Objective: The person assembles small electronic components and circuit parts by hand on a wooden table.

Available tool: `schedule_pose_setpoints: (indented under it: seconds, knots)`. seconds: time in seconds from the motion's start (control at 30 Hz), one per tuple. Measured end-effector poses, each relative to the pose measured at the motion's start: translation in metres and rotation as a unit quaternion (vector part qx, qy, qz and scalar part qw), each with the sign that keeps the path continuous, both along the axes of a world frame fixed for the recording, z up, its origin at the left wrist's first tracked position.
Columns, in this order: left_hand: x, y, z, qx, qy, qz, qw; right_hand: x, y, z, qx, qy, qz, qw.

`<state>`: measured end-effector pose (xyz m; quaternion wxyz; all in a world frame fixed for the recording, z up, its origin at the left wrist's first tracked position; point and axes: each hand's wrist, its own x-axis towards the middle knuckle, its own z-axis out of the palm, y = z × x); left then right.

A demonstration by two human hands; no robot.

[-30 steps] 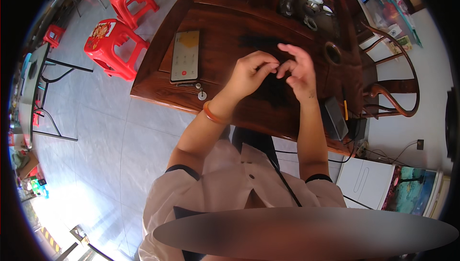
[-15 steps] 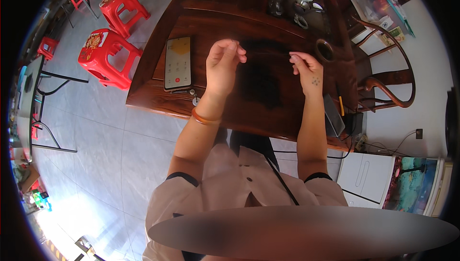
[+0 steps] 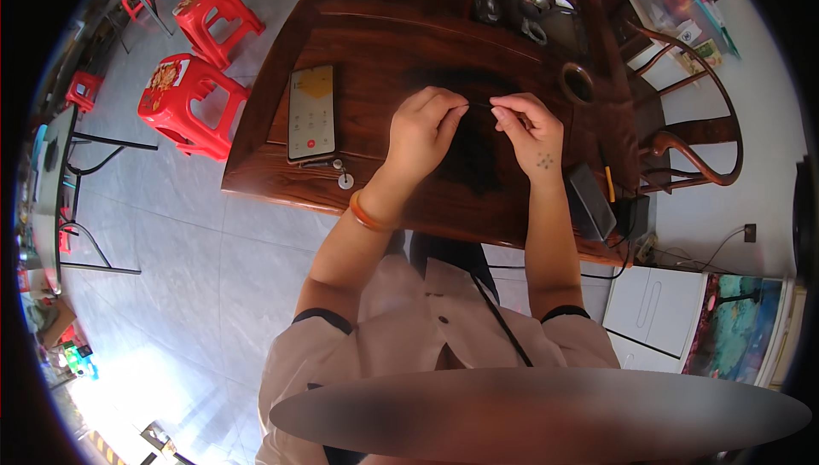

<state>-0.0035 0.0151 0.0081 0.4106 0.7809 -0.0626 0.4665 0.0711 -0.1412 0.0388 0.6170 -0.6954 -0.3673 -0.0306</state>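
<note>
Both hands hover over the dark brown wooden table (image 3: 375, 47), fingertips facing each other a short gap apart. My left hand (image 3: 422, 130), below which an orange bangle (image 3: 368, 212) circles the wrist, is closed in a pinch. My right hand (image 3: 533, 139), with small dark marks on its back, pinches as well. A thin dark strand (image 3: 479, 105) seems to run between the two pinches; its exact kind is too fine to make out. Beneath them a black patch (image 3: 473, 158) shows on the tabletop; I cannot tell whether it is cloth or reflection.
A lit phone (image 3: 311, 115) lies left of my hands, a small round tag (image 3: 345, 181) beside it. To the right are a round dark dish (image 3: 577, 84), a grey flat device (image 3: 590, 202) and a wooden armchair (image 3: 704, 132). A tea tray (image 3: 512, 34) sits farther back; red stools (image 3: 192, 102) stand left.
My hands have come closer together, the left moving right and the right slightly left, so their pinched fingertips now nearly meet. The thin dark strand shows between them now.
</note>
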Motion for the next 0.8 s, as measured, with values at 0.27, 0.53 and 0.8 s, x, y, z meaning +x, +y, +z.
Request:
schedule_pose_setpoints:
  seconds: [0.27,0.53,0.8]
  knots:
    - [0.0,-0.001,0.0,0.051,-0.003,0.02,0.998,-0.011,0.005,0.008,-0.037,-0.036,-0.013,0.999]
    - [-0.003,-0.002,0.001,0.081,0.027,0.027,0.996,-0.011,0.005,0.004,-0.014,-0.041,-0.007,0.999]
    - [-0.001,-0.004,-0.004,-0.116,0.054,-0.171,0.977,-0.007,0.004,0.004,-0.021,-0.134,0.011,0.991]
